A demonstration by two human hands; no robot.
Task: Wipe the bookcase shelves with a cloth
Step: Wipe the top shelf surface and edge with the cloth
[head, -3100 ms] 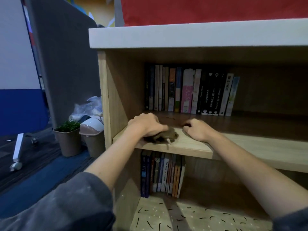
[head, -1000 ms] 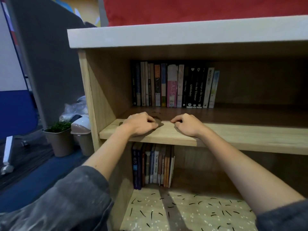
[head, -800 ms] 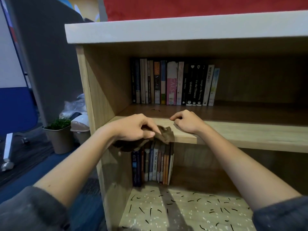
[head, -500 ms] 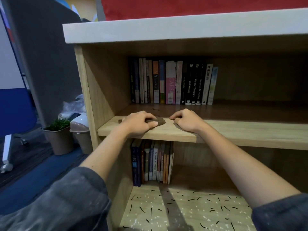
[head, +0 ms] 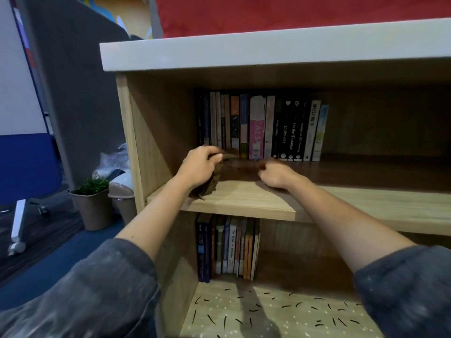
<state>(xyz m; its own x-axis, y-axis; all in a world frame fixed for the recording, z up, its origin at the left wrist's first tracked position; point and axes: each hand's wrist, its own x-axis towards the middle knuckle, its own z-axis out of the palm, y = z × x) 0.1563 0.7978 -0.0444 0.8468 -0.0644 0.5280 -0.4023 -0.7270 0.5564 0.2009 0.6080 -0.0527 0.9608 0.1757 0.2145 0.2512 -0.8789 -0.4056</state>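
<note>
Centre frame, left hand (head: 199,167) grips the cloth (head: 211,185) — sweeping deeper could knock the books (head: 261,128); right hand (head: 275,174) blurred, seemingly curled, empty.

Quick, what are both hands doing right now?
Left hand: grips the brown cloth.
Right hand: fingers curled, holding nothing, resting on the shelf.

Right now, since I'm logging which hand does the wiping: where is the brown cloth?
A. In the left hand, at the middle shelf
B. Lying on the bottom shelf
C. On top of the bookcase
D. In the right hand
A: the left hand grips the brown cloth over the front of the middle shelf, while the right hand rests curled on that shelf with no cloth.
</note>
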